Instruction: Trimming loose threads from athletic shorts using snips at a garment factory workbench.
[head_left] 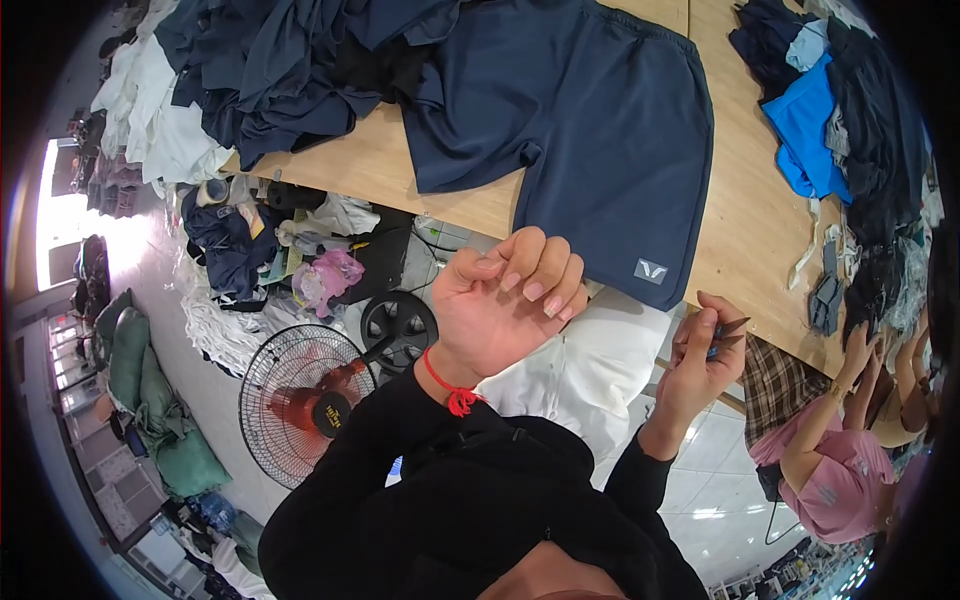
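Observation:
My left hand (510,300) is raised palm up over the table's near edge, a red string bracelet (460,400) round its wrist. Its fingers are loosely curled, the thumb stands apart, and nothing shows in it. To the right, my right hand (692,365) is closed around thread snips (736,325); two dark pointed blades stick out to the right, with a bit of blue by the fingers. Just beyond both hands, navy shorts (610,150) lie flat on the wooden table (745,190), a light logo patch (651,270) near one leg hem.
Dark garments (280,80) are heaped at the far left. Blue and dark clothes (812,130) lie at the far right, where a person in pink (840,470) works. Below left stand a fan (305,400) and piled scraps. White cloth (580,380) hangs under the table edge.

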